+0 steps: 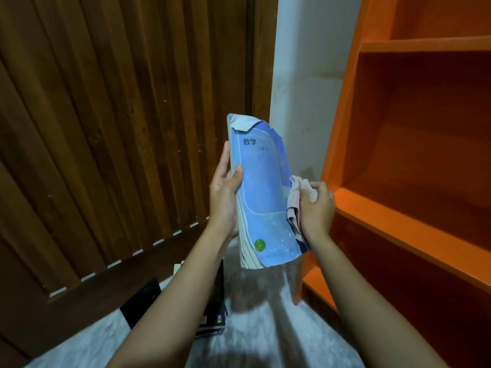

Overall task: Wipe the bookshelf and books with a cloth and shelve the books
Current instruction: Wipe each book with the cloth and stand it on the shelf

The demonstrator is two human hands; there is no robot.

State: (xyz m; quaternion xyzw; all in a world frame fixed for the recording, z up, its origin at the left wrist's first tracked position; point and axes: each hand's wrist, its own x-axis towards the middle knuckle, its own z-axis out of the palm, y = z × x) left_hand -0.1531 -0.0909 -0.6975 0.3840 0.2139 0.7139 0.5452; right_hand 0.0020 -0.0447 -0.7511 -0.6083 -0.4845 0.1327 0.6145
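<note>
Wiping step: my L hand point(224, 197) grips the blue book point(263, 192) by its left edge, upright in mid-air. R hand point(317, 208) clenches the cloth point(296, 197) at its right edge. Next, I reckon: finish cover, then shelve in bookshelf point(385, 213).

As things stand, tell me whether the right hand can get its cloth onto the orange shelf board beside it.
Probably yes. The right hand grips the cloth at the blue book's right edge; the orange shelf board lies to its right with nothing between. The left hand holds the book.
</note>
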